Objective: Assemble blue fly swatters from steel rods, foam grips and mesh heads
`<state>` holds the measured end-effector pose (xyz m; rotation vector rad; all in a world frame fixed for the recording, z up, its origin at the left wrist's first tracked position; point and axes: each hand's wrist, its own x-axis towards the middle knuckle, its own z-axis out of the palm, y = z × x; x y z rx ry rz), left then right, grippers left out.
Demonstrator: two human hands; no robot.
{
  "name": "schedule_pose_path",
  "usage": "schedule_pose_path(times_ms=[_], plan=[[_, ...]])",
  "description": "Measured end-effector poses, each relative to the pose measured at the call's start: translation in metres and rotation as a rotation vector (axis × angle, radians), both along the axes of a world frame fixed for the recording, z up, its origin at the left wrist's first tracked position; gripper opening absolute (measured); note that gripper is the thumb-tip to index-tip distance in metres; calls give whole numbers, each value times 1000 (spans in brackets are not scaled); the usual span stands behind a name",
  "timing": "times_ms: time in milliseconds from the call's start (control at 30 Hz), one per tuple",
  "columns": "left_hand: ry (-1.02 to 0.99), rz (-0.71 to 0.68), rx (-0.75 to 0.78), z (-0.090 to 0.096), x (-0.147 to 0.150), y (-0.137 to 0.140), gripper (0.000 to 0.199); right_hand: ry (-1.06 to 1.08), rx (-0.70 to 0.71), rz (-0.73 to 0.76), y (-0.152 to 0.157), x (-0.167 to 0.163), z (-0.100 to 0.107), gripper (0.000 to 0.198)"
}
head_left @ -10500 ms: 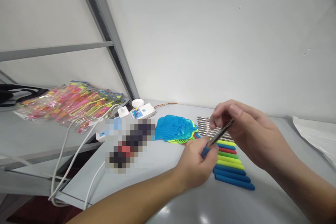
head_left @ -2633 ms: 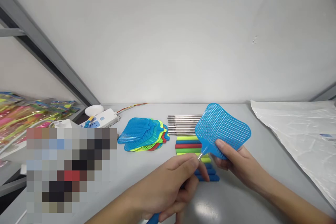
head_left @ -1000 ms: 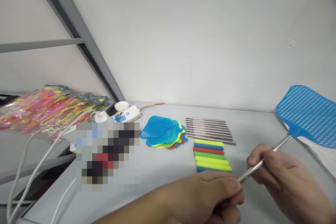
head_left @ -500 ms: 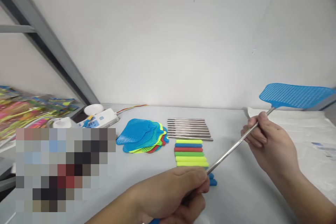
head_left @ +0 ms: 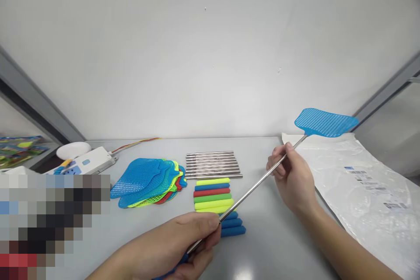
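A fly swatter (head_left: 252,189) with a metal rod and a blue mesh head (head_left: 324,122) is held slantwise across both hands. My left hand (head_left: 183,240) is closed round the lower rod, near a blue handle mostly hidden by the palm. Higher up, just below the head, the fingers of my right hand (head_left: 290,175) grip the rod. Under the swatter lie several coloured handle tubes (head_left: 212,192) in a column. Behind them sits a row of metal rods (head_left: 213,164). Left of these is a fanned pile of mesh swatter heads (head_left: 141,179), blue ones on top.
A white plastic bag (head_left: 364,188) with printing lies on the table's right side. At the back left are a white power strip (head_left: 95,159), its cable and a round white object (head_left: 74,150). Packaged goods (head_left: 22,151) stand beyond. A blurred patch covers the lower left.
The view has swung to the right, so the table items appear further left. Both hands keep hold of the swatter; more of its rod and blue handle shows at my left hand.
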<state>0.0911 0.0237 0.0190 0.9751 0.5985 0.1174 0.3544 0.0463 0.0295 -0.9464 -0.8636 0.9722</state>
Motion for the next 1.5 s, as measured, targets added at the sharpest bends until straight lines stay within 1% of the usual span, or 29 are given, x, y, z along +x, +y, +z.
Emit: schedule_pose_path(times_ms=[167, 267, 400, 500, 567, 667, 800, 1000, 1167, 1500], plan=[[-42, 4, -94, -7, 4, -4, 42, -190, -61, 201, -22, -26, -18, 40], [-91, 21, -112, -5, 7, -7, 44, -193, -88, 307, -28, -35, -25, 42], [-92, 60, -128, -1, 11, -8, 43, -169, -112, 377, -28, -40, -26, 41], [-95, 53, -160, -2, 10, -7, 39, -144, -115, 424, -29, -40, -24, 41], [-108, 22, -174, -2, 9, -5, 39, -144, -122, 414, -30, -39, -23, 42], [-144, -15, -173, -1, 8, -3, 37, -128, -134, 350, -29, -35, -22, 42], [-161, -22, -156, 4, 11, -1, 33, -104, -143, 310, -24, -30, -19, 42], [-230, -35, -162, 4, 13, -1, 38, -97, -151, 292, -20, -27, -14, 43], [-219, -24, -159, 6, 13, -2, 38, -67, -161, 265, -17, -24, -8, 44], [-215, -38, -151, 7, 11, 0, 37, -51, -105, 140, -9, -10, 3, 42]])
